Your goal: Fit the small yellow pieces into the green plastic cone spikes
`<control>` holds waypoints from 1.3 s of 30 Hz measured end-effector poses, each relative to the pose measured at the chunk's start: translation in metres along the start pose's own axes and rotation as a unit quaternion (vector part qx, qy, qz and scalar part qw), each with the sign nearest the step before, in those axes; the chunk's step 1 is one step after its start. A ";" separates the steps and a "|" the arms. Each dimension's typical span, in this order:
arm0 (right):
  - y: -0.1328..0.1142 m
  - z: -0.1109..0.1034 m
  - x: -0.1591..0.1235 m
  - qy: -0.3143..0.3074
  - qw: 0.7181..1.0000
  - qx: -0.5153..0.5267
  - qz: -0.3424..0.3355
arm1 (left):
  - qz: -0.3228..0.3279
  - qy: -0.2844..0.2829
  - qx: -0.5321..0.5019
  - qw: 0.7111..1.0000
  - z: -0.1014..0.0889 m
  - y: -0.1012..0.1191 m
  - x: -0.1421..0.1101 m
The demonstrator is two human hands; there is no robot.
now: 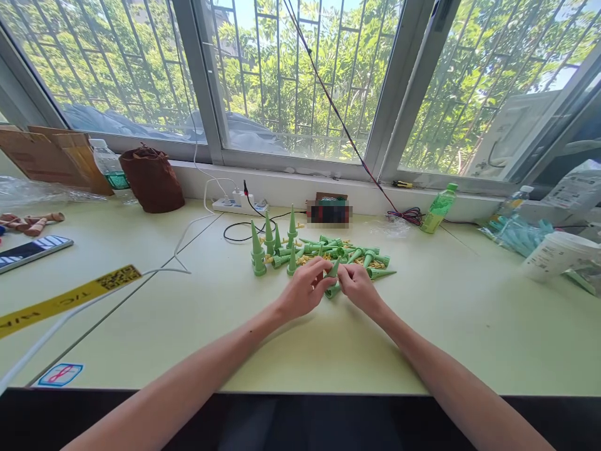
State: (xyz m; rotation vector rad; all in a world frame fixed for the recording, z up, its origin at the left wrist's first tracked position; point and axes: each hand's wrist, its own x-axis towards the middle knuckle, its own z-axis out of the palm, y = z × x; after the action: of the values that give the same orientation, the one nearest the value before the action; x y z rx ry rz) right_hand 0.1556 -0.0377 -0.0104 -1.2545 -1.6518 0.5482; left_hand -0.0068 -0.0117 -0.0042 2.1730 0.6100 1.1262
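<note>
My left hand (307,285) is closed around a green plastic cone-shaped spike (334,269), whose pointed end sticks up past the fingers. Close against it on the right, my right hand (360,287) has its fingers pinched together at the spike's side; whatever is in the pinch is hidden. Just beyond both hands lies a pile of green spikes (370,255) mixed with small yellow pieces (307,258). Several more spikes stand upright to the left of the pile, among them a tall one (256,250). Another green piece (332,291) lies below the hands on the table.
A white power strip (240,203) with cables stands by the window ledge. At the right are a green bottle (439,208) and a white cup (561,255). Leftward are a brown bag (153,180), a phone (35,252) and a yellow-tagged white cable (70,300).
</note>
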 end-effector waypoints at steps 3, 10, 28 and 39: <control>0.001 0.001 -0.001 0.004 1.000 -0.002 -0.007 | -0.075 -0.007 -0.082 0.994 0.001 0.002 0.001; 0.001 0.001 -0.004 0.038 0.995 -0.056 -0.068 | -0.176 -0.033 -0.268 0.947 -0.002 0.005 0.005; 0.000 0.000 -0.003 0.042 0.978 -0.108 -0.172 | -0.255 -0.069 -0.399 0.878 -0.005 -0.007 0.006; 0.002 0.005 0.002 0.033 0.997 -0.071 -0.029 | -0.026 -0.017 -0.039 0.999 0.001 -0.006 0.002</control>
State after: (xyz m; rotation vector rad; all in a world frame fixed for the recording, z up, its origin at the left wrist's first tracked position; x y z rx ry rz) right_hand 0.1527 -0.0338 -0.0134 -1.3081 -1.6894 0.3549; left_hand -0.0058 -0.0065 -0.0082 2.0939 0.5945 1.0663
